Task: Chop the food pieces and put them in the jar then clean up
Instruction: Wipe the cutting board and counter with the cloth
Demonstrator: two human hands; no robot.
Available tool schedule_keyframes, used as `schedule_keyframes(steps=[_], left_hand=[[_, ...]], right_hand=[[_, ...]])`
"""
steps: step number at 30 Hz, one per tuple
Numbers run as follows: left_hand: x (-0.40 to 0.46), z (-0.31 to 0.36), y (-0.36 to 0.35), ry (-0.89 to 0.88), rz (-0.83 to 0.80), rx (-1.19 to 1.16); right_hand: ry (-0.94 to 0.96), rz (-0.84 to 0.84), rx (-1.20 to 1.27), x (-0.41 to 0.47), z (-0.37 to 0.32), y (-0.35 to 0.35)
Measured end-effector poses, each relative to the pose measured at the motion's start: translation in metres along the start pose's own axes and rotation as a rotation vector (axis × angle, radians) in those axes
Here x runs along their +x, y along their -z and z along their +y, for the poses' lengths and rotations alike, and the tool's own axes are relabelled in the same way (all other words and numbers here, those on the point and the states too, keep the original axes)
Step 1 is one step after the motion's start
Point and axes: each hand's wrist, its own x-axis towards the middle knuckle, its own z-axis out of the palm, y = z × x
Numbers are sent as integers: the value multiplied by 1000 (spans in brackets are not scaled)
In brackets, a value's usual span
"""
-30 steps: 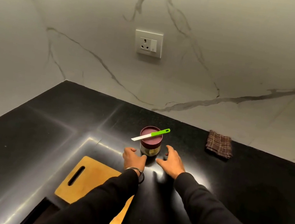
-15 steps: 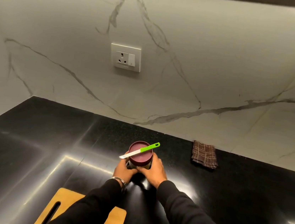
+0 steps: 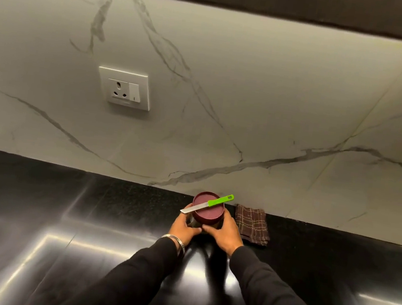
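- Jar (image 3: pixel 206 214), maroon lid on, knife (image 3: pixel 207 204) balanced across it, stands at the worktop (image 3: pixel 61 211) back, beside a checked cloth (image 3: pixel 251 225).
- Left hand (image 3: pixel 183 228) and right hand (image 3: pixel 225 232): fingers wrapped round jar.
- Step, judged: clean-up, stowing jar; next needs level handling so the knife stays.
- Jar contents hidden; green item at bottom-right cut off.

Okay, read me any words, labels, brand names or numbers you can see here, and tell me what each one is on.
No text can be read here.
Wall socket: a faint mark on its lower edge, too small to read.
Jar, held by the left hand and right hand: no label visible.
Knife lying on the lid: no marking visible.
Checked cloth: pattern only.
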Motion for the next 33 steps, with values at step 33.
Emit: schedule_keyframes(steps=[33], left_hand=[[-26,-6,19,135,-13,328]], right_hand=[[-72,50,-148,-43,-7,6]])
